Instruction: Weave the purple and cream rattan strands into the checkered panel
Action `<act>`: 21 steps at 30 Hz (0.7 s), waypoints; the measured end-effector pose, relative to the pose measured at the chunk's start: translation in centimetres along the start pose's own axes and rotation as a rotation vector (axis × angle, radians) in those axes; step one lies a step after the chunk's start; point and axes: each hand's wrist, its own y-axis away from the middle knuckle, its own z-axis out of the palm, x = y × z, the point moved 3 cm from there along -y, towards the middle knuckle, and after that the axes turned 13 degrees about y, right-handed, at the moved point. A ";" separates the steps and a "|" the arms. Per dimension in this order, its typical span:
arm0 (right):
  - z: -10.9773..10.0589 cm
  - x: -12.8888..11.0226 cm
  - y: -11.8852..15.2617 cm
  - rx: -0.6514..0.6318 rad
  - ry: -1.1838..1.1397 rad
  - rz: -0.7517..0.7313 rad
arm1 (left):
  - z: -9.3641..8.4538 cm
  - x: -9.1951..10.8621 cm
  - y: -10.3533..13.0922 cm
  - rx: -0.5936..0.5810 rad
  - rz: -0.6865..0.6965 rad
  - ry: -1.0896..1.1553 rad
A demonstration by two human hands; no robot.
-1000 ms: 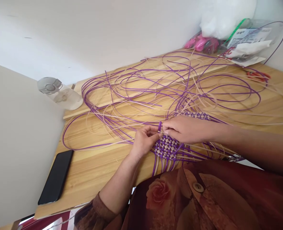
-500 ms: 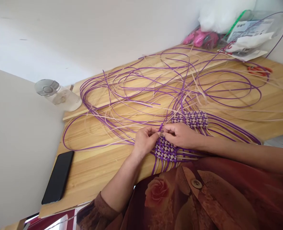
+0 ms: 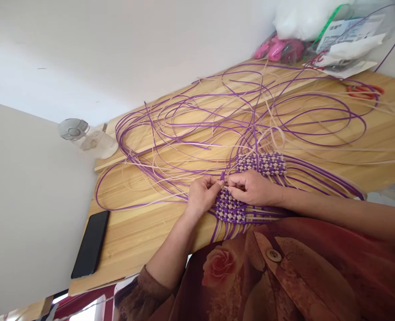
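Observation:
A woven panel (image 3: pixel 230 207) of purple and beige strips lies near the table's front edge, partly under my hands. My left hand (image 3: pixel 203 194) is closed in a pinch at its upper left edge, thumb and forefinger on a strip. Close on its right, my right hand (image 3: pixel 251 187) is pinched too, at the same edge; the strip end between its fingers is too small to make out clearly. Behind the right hand a second woven section (image 3: pixel 264 164) in the same colours joins long strips that curve off to the right.
Long loose purple and beige strips (image 3: pixel 190 107) spread in loops over the wooden table (image 3: pixel 133 232). A black phone (image 3: pixel 90 244) lies at the left edge, a clear bottle (image 3: pixel 98 142) behind it. Orange-handled scissors or pliers (image 3: pixel 364 92) and plastic bags (image 3: pixel 301 22) are at the back right.
The camera view has shifted slightly, moving the bottle and phone rightward in the picture. My hands stay pinched at the panel's edge, with a slightly wider gap between their fingertips.

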 end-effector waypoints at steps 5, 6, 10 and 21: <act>-1.5 -1.2 0.7 0.154 0.142 -0.013 | -0.1 0.6 0.2 -0.038 0.020 -0.009; -2.0 -1.8 0.9 0.211 0.201 -0.051 | -0.1 0.8 0.2 -0.051 0.016 -0.004; -2.5 -4.2 1.3 0.214 0.412 -0.272 | -0.4 1.0 -0.2 -0.070 -0.023 0.040; -4.3 -5.4 0.9 0.117 0.631 -0.248 | -0.4 -0.3 -0.3 -0.031 0.055 0.061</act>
